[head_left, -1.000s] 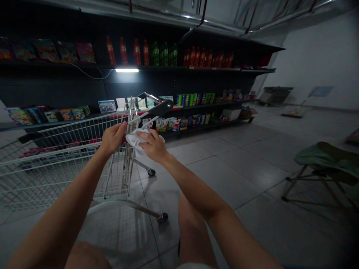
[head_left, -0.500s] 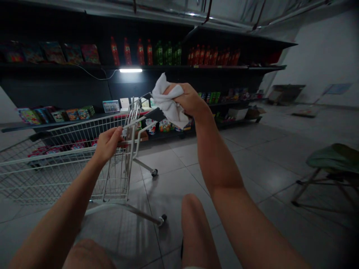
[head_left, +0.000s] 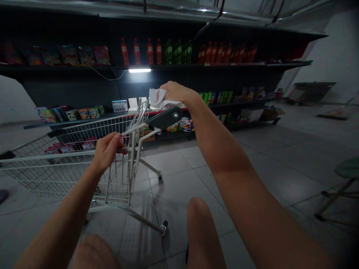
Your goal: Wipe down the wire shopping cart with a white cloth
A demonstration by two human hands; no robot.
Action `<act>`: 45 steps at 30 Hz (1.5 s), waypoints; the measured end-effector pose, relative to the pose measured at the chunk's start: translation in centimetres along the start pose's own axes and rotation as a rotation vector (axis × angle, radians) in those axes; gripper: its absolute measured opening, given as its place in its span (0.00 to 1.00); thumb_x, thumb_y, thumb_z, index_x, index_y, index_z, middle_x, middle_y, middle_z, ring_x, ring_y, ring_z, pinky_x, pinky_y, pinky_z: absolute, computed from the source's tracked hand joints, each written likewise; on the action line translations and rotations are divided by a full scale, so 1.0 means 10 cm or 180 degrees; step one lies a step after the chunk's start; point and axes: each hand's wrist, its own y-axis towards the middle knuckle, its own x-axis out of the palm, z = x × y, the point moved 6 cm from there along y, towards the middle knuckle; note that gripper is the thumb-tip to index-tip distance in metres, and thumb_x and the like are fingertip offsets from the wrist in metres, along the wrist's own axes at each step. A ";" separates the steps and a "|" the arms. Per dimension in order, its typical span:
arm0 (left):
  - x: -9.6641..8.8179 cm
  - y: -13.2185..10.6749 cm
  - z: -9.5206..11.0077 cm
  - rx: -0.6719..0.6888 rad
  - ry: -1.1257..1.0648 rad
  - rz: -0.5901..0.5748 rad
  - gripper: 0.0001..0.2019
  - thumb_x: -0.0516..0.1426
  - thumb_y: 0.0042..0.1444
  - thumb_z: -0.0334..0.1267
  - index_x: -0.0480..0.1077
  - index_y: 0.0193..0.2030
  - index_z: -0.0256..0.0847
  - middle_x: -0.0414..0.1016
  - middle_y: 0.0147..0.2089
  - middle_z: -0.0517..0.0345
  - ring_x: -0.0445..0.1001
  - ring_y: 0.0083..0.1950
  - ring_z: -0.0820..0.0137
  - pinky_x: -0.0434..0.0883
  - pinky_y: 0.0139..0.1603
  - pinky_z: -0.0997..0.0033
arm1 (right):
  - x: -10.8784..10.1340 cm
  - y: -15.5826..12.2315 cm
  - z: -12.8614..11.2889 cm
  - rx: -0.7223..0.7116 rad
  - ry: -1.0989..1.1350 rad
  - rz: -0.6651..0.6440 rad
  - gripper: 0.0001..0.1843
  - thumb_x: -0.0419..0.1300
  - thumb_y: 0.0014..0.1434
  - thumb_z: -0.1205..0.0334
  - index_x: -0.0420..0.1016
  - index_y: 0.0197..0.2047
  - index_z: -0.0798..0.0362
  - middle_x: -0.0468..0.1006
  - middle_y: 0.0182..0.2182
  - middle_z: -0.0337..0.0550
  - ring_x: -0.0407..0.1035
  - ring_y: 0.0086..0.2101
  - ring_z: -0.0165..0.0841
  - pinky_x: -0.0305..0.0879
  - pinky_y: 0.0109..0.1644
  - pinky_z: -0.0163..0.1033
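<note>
A wire shopping cart stands in front of me on the left, its handle end toward the right. My left hand is closed around the top rail of its side, near the handle end. At the handle, my right hand grips a crumpled white cloth. The cloth lies over the handlebar, just behind the dark grey plastic end piece. My right fingers are partly hidden by the cloth and the back of the hand.
Behind the cart run dark shelves with red bottles, green bottles and colourful packs. A lit lamp tube hangs under the upper shelf. At the right edge stands a folding stool. My knees are close below the cart.
My right hand has lowered the cloth onto the handlebar, and the dark end piece now shows. My left hand keeps its hold on the rail. The view has shifted left.
</note>
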 end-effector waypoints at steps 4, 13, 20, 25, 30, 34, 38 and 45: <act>-0.12 -0.11 -0.09 -0.0148 -0.0176 0.0057 0.22 0.46 0.61 0.54 0.58 0.21 0.45 0.74 0.23 0.55 0.71 0.25 0.67 0.69 0.29 0.65 | -0.02 -0.14 -0.14 -0.0191 0.0145 -0.0088 0.09 0.56 0.57 0.74 0.79 0.34 0.61 0.78 0.29 0.42 0.70 0.37 0.31 0.64 0.46 0.36; -0.70 -0.29 -0.14 0.0210 -0.0268 0.0309 0.24 0.49 0.54 0.62 0.64 0.23 0.43 0.71 0.20 0.55 0.67 0.22 0.67 0.66 0.25 0.67 | 0.06 -0.40 -0.54 -0.0870 0.0444 0.0991 0.08 0.55 0.59 0.73 0.75 0.34 0.59 0.73 0.30 0.39 0.68 0.36 0.29 0.66 0.46 0.36; -0.99 -0.61 0.34 0.1041 0.1489 0.1027 0.31 0.67 0.37 0.54 0.73 0.49 0.43 0.81 0.40 0.52 0.77 0.38 0.59 0.71 0.41 0.61 | 0.29 -1.14 -0.91 -0.0838 0.0953 0.2698 0.13 0.49 0.64 0.68 0.75 0.42 0.54 0.69 0.36 0.42 0.67 0.43 0.34 0.67 0.52 0.46; -1.12 -0.66 0.27 0.0978 0.1526 0.1084 0.17 0.64 0.41 0.42 0.75 0.40 0.42 0.76 0.29 0.62 0.71 0.27 0.70 0.67 0.29 0.70 | 0.63 -1.67 -1.21 -0.0430 0.1458 0.3583 0.11 0.48 0.66 0.62 0.72 0.43 0.50 0.69 0.38 0.43 0.66 0.44 0.34 0.66 0.53 0.48; -1.23 -0.62 0.24 0.0950 0.1183 0.1233 0.14 0.63 0.37 0.42 0.71 0.33 0.41 0.72 0.26 0.64 0.68 0.26 0.72 0.67 0.27 0.71 | 0.98 -1.71 -1.46 -0.0179 0.1985 0.3814 0.10 0.47 0.66 0.62 0.69 0.43 0.50 0.69 0.39 0.44 0.65 0.45 0.35 0.66 0.54 0.48; -1.22 -0.55 0.23 0.0719 0.1085 0.1183 0.12 0.62 0.36 0.42 0.68 0.28 0.42 0.70 0.23 0.65 0.66 0.24 0.72 0.64 0.24 0.71 | 1.19 -1.39 -1.86 -0.0495 0.1499 0.2789 0.10 0.52 0.63 0.67 0.74 0.43 0.50 0.72 0.41 0.45 0.66 0.49 0.36 0.67 0.56 0.47; -1.29 -0.48 0.09 0.0616 0.0900 0.1232 0.13 0.64 0.34 0.42 0.69 0.29 0.43 0.70 0.24 0.65 0.66 0.25 0.71 0.65 0.25 0.70 | 1.32 -0.82 -2.11 -0.1232 0.0684 0.1638 0.15 0.55 0.60 0.70 0.75 0.49 0.51 0.77 0.44 0.42 0.68 0.49 0.36 0.68 0.57 0.47; -1.34 -0.37 -0.08 0.0937 0.0656 0.1326 0.11 0.64 0.32 0.40 0.67 0.23 0.43 0.66 0.19 0.67 0.60 0.22 0.74 0.60 0.22 0.72 | 1.40 -0.16 -1.22 -0.0588 0.0465 0.1596 0.18 0.50 0.62 0.68 0.74 0.52 0.59 0.77 0.46 0.48 0.67 0.55 0.40 0.64 0.61 0.53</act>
